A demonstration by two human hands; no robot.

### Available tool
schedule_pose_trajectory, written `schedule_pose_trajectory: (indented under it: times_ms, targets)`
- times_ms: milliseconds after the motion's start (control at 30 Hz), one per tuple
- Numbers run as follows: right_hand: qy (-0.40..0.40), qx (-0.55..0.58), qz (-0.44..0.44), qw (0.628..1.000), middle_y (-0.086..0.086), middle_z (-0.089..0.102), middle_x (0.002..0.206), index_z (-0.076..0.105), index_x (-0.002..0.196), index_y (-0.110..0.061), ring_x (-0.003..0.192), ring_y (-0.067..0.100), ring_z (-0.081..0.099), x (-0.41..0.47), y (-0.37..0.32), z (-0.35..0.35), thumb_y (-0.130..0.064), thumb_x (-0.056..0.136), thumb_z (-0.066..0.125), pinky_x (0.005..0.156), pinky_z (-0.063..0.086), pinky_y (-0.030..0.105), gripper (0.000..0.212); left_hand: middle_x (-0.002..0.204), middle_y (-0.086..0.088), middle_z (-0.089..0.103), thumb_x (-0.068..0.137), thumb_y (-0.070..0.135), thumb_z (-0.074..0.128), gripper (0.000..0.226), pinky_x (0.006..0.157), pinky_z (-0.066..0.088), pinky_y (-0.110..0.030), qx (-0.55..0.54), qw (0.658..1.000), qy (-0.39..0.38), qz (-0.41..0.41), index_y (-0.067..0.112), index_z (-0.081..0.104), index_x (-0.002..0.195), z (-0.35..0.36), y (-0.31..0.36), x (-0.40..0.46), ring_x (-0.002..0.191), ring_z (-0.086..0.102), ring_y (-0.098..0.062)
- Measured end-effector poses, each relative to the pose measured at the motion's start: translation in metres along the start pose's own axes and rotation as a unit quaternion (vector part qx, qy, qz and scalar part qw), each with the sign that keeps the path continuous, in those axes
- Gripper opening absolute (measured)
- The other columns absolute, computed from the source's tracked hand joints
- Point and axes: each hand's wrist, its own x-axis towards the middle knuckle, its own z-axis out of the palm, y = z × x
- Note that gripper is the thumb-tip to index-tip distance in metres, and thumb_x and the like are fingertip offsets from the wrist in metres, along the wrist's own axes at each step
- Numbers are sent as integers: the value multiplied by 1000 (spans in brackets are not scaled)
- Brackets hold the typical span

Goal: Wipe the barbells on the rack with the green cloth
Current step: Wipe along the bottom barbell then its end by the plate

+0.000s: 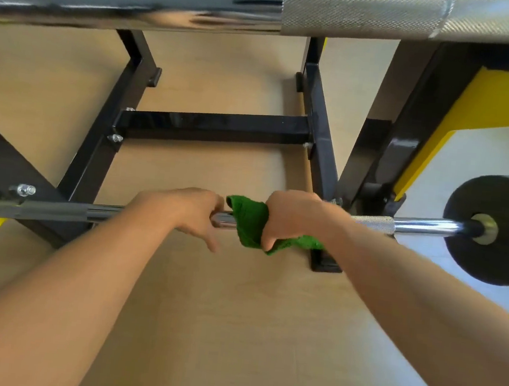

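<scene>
At the left, the lower barbell [57, 208] runs out past a bolt on the black rack [102, 133]. The left hand [182, 210] rests on its chrome, fingers [207, 238] loosely curled over the bar with one hanging down, steadying more than gripping. Just beside it, the right hand [291, 215] has its fingers closed tight round the green cloth [248, 223], which is bunched around the shaft (a tail hangs below the wrist). Further right are the knurled section and a black weight plate [494, 230]. I judge the risk is the bar rolling or sliding in its cradle if the wiping stroke pulls hard while the left hand holds so lightly; the loose tail could also snag on the knurling. An upper barbell [360, 12] crosses overhead, apparently unwiped. Below is a plain tan floor [203, 313].
</scene>
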Motion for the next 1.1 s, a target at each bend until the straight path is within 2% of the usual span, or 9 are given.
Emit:
schedule_pose_trajectory:
  times_ms: [133,300,400,500,600,700,767,933,1100]
  targets:
    - [-106,44,7,993,-2,70,87,68,90,-19,82,21,68,4,5,-10,-41,63,84,82,57,37,38,82,3,65,79,55,71,37,66,54,-32,64,994,93,-10,25,67,100,19,1,8,74,63,-17]
    - [398,-123,-9,909,2,59,73,54,87,-18,67,31,56,-8,5,72,-11,71,62,62,34,37,20,68,0,60,74,48,73,34,56,43,-30,57,994,97,9,21,55,66,16,-3,11,64,60,-22]
    - [485,-107,-1,868,6,56,78,56,95,-13,71,32,50,-7,0,89,-8,78,55,68,32,40,17,62,1,59,75,43,72,34,53,40,-29,46,993,108,17,21,52,60,20,-2,8,59,58,-20]
    - [337,-72,15,939,-1,59,79,52,87,-20,75,27,56,-12,-11,56,-20,78,62,68,36,35,14,69,0,61,78,42,70,26,55,45,-31,47,991,123,7,22,56,66,19,3,3,63,60,-19]
    - [17,21,-20,999,-2,65,80,63,83,-17,77,21,63,8,-12,8,-33,73,76,71,50,32,23,79,2,61,83,42,67,21,60,47,-32,61,990,130,-10,23,57,80,20,6,-1,69,57,-15]
    - [-249,127,-36,960,9,74,100,74,99,-10,95,29,70,36,-23,-14,-31,67,85,96,53,41,40,79,4,63,87,46,63,23,61,51,-31,59,991,116,2,26,58,77,20,4,0,70,60,-15]
    - [-290,138,-41,946,10,75,100,76,98,-9,96,29,71,40,-27,-13,-28,66,85,99,52,43,39,75,5,62,87,44,61,22,59,50,-30,59,993,105,-3,29,55,72,19,4,3,68,60,-15]
    - [85,8,-82,993,-2,62,77,56,79,-17,73,22,61,15,-23,14,-27,78,67,64,43,29,15,73,5,61,84,40,64,17,55,41,-26,25,989,118,-80,27,59,74,19,11,1,68,59,-17]
    - [340,-130,-132,922,1,64,80,40,87,-21,71,26,64,4,-13,55,-12,71,67,60,25,33,33,71,7,59,81,40,63,19,58,42,-29,27,986,142,-84,28,55,70,21,16,-4,62,55,-15]
